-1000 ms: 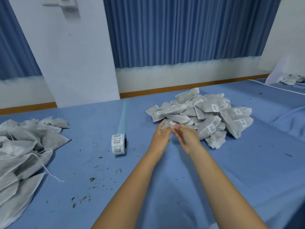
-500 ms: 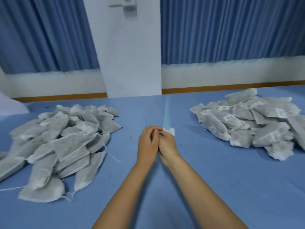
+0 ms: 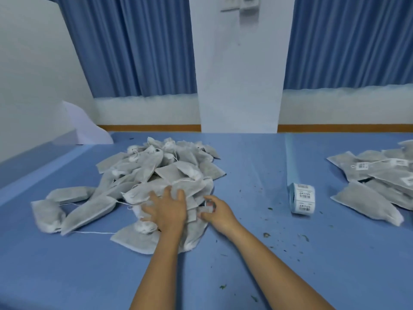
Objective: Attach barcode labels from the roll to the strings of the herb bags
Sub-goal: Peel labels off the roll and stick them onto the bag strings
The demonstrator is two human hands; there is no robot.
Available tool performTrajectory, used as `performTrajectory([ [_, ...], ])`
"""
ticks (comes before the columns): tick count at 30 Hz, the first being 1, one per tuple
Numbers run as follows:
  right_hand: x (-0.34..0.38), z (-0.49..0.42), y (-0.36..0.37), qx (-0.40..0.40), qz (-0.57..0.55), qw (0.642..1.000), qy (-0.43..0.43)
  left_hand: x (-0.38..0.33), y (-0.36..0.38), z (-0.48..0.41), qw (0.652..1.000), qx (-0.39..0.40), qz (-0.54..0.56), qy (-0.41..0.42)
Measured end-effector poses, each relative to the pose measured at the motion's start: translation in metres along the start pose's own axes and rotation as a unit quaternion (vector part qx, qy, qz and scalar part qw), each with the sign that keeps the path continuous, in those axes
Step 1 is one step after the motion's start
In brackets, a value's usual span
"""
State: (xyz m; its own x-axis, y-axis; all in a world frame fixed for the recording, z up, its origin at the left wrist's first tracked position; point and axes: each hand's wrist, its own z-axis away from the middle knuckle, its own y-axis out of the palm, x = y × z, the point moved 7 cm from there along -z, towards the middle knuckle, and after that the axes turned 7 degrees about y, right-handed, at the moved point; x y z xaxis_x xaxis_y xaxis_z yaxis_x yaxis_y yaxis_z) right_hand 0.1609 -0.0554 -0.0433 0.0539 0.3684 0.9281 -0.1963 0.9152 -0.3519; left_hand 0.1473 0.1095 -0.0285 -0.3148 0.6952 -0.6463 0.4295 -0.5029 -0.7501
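A heap of unlabelled grey herb bags (image 3: 156, 175) with white strings lies at the centre left of the blue table. My left hand (image 3: 166, 209) rests on the near side of the heap with its fingers spread. Just right of it, my right hand (image 3: 215, 212) has curled fingers and pinches a small white piece, apparently a barcode label (image 3: 207, 207), against the heap's edge. The label roll (image 3: 301, 198) stands on its side to the right, with its blue backing strip (image 3: 290, 159) trailing toward the wall. Labelled herb bags (image 3: 375, 182) are piled at the far right.
The blue table (image 3: 245, 265) carries scattered green herb crumbs (image 3: 279, 233) between my right arm and the roll. A white pillar (image 3: 239, 86) and blue curtains stand behind the table. A white sheet (image 3: 87, 128) leans at the back left corner.
My view has swung left from the labelled pile to the unlabelled heap. My hands, joined in front of me before, have parted; the left now lies on the heap.
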Motion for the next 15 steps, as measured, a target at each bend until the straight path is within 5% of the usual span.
performTrajectory([
  [10,-0.027,-0.003,-0.078,-0.165,0.086,0.982,0.028,-0.086,0.062,0.027,0.983,0.123,0.039,0.128],
  [13,-0.031,-0.001,-0.094,-0.204,0.086,0.975,0.028,-0.073,0.037,0.031,0.992,0.040,-0.041,0.110],
  [15,-0.029,0.000,-0.103,-0.241,0.094,0.966,0.007,-0.037,0.013,0.039,0.993,-0.020,-0.116,0.021],
])
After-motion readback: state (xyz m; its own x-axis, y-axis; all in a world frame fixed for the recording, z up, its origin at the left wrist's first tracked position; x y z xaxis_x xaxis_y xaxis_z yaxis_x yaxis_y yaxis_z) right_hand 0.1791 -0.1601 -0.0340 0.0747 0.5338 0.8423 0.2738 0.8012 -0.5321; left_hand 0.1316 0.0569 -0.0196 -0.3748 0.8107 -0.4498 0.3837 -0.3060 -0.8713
